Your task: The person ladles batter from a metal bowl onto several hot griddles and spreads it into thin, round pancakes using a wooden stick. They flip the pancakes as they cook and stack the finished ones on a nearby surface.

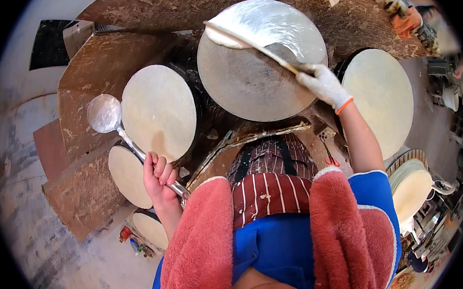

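Observation:
Before me lies a large round flat griddle (234,82), its far part coated with wet pale batter (261,20) and its near part bare and grey. My right hand (325,84), in a white glove with an orange cuff, grips the end of a long thin spreading stick (248,41) that lies across the griddle at the edge of the batter. At the left, my bare left hand (161,176) is closed around the metal handle of a ladle (104,113). The ladle's round bowl is beside a pale round surface (158,113), with whitish liquid or residue on it.
Another pale round surface (377,103) stands right of the griddle; smaller ones (129,176) are at lower left. Brown stained boards (98,67) surround the left side. Scissors (331,160) with orange-red handles lie near my right arm. Another person's gloved hand (425,35) shows at upper right.

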